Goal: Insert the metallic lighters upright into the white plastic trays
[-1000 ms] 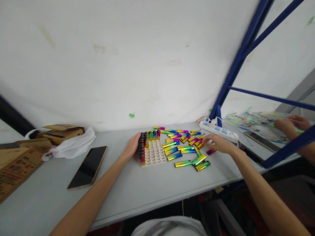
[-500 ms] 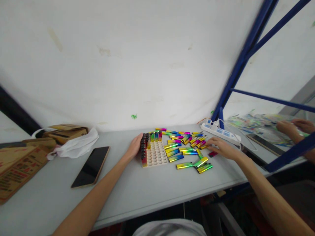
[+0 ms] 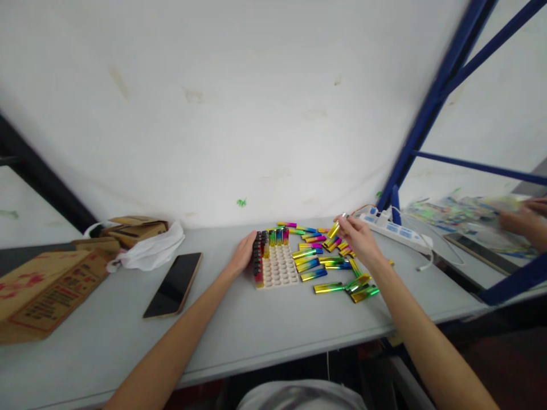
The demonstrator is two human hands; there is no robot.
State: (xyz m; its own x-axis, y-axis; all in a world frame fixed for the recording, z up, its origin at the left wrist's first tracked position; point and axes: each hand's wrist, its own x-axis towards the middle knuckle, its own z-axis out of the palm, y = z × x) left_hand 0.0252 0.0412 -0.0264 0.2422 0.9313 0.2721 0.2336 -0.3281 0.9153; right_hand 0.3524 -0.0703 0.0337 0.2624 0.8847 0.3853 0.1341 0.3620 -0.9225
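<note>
My left hand point(image 3: 243, 254) is closed against the left side of a white tray with holes point(image 3: 280, 274), its fingertips hidden behind the lighters. Black-topped lighters point(image 3: 257, 256) stand upright along the tray's left column, and a few shiny ones point(image 3: 278, 236) fill part of its back row. Above the loose pile, my right hand point(image 3: 359, 234) pinches a shiny yellow lighter point(image 3: 334, 230), held tilted. More metallic rainbow lighters point(image 3: 313, 275) lie scattered on the table between the tray and my right arm.
A phone point(image 3: 174, 285) lies left of my left forearm, near a white plastic bag point(image 3: 150, 250) and cardboard boxes point(image 3: 51, 290). A white power strip point(image 3: 395, 232) lies behind my right hand by a blue frame post point(image 3: 421, 122). Another person's hand point(image 3: 523, 225) is at far right.
My right hand has lifted a lighter from the right of the pile and moved up and left with it. My left hand stays at the tray. The view has shifted slightly.
</note>
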